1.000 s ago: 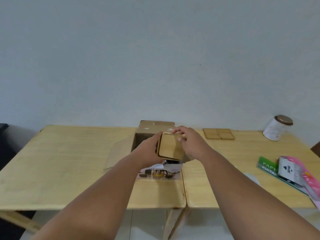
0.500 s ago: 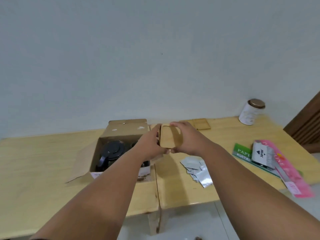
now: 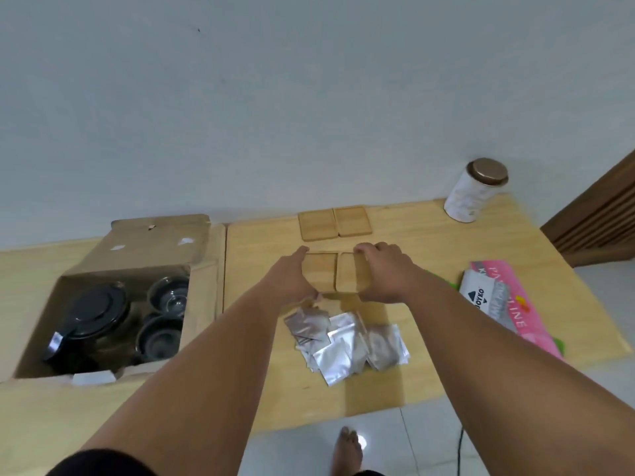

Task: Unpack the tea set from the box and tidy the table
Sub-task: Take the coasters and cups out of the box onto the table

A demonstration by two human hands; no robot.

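Note:
Two wooden coasters lie side by side on the right table: the left coaster (image 3: 321, 271) under my left hand (image 3: 292, 280), the right coaster (image 3: 346, 272) under my right hand (image 3: 386, 273). Each hand grips its coaster by the edges, thumb near and fingers far. Two more coasters (image 3: 335, 223) lie together just behind them. The open cardboard box (image 3: 151, 249) stands on the left table. It holds a black teapot (image 3: 92, 314) and two dark glass cups (image 3: 169, 295), one behind the other.
A heap of silver foil sachets (image 3: 347, 341) lies right in front of my hands. A white canister (image 3: 476, 192) with a brown lid stands at the back right. A pink packet (image 3: 515, 304) and a small white pack lie at the right edge. A bare foot shows on the floor.
My hands moved from above the box over to the right table. The stack they held is now two coasters set down side by side. The view tilted down.

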